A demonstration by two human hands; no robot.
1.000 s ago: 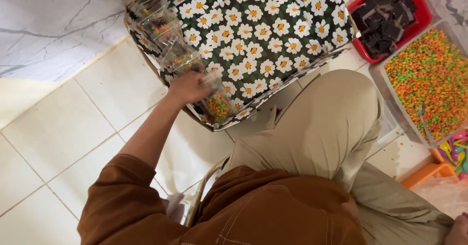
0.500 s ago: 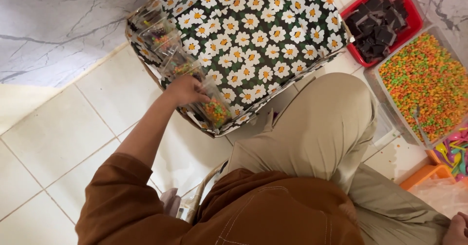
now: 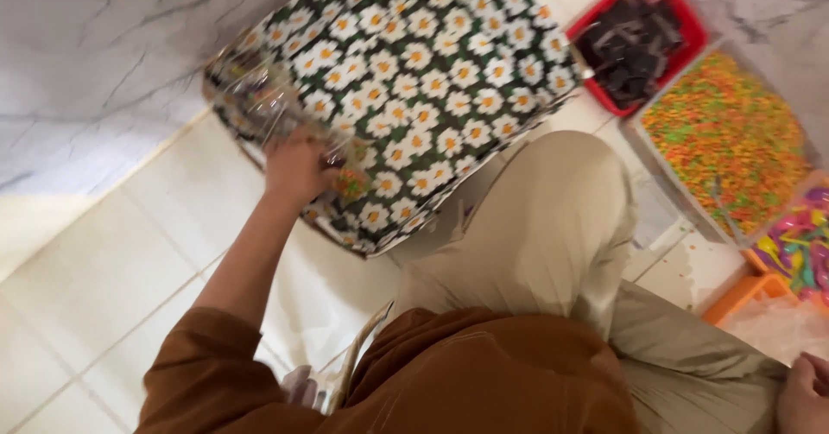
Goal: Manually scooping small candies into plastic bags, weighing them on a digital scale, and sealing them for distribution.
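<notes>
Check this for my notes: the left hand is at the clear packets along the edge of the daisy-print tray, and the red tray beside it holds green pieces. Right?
Not quite. In the head view the red tray holds dark brown pieces, not green ones. The rest stands: the left hand is at the clear packets along the edge of the daisy-print tray.

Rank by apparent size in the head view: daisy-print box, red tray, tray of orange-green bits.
1. Daisy-print box, clearly largest.
2. Tray of orange-green bits.
3. Red tray, smallest, though cut off by the frame's top edge, so its full size is unsure.
</notes>
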